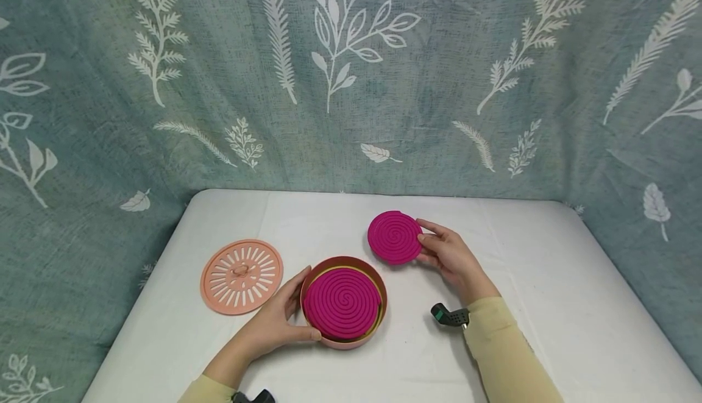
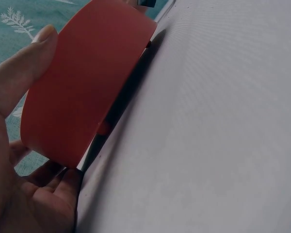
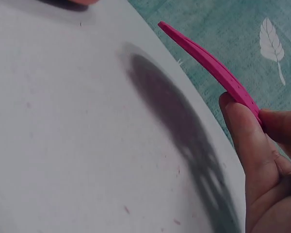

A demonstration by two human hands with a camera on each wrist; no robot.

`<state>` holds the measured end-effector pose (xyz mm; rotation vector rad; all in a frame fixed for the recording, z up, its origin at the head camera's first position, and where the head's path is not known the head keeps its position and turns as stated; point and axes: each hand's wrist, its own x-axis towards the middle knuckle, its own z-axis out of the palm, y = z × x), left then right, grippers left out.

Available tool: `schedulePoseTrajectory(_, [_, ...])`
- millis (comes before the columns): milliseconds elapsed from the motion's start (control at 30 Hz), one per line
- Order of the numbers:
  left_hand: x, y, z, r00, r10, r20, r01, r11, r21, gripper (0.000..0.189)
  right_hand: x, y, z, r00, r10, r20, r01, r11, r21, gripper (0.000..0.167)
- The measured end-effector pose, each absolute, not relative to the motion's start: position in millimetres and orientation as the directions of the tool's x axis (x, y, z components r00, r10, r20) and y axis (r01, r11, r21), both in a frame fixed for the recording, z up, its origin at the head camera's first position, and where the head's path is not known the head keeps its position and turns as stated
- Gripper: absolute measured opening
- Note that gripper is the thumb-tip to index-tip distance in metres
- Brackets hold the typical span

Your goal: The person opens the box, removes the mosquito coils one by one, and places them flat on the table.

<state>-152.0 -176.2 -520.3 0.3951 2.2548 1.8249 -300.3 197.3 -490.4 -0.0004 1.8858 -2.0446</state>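
A magenta mosquito coil (image 1: 395,238) hangs above the table at its right edge in my right hand (image 1: 445,253). Thumb and fingers pinch that edge, and the right wrist view shows the coil (image 3: 211,63) edge-on, its shadow on the cloth below. My left hand (image 1: 281,317) grips the round salmon-red coil holder (image 1: 342,345) from the left, thumb at the near side and fingers at the far side. Inside the holder lies another magenta coil (image 1: 344,303). The left wrist view shows the holder's outer wall (image 2: 87,82) between thumb and fingers.
The slotted salmon-coloured lid (image 1: 241,277), with a small ring handle in its middle, lies flat on the white-covered table (image 1: 526,305) left of the holder. A green patterned curtain (image 1: 351,147) hangs behind the table's far edge and along its sides.
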Motion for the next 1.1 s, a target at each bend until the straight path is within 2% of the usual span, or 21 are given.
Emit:
schedulePoseTrajectory(500, [-151.2, -175.4, -520.3, -0.942, 0.337, -0.014, 0.053, 0.189, 0.980, 0.123, -312.4, 207.0, -505.1, -0.939, -0.158, -0.305, 0.305, 0.023, -0.952, 0.051])
schedulePoseTrajectory(1100, [-150.8, -174.7, -518.8, -0.944, 0.330, -0.022, 0.048, 0.204, 0.978, 0.123, -319.0, 208.3, -512.1, -0.940, -0.112, -0.322, 0.315, 0.078, -0.946, 0.051])
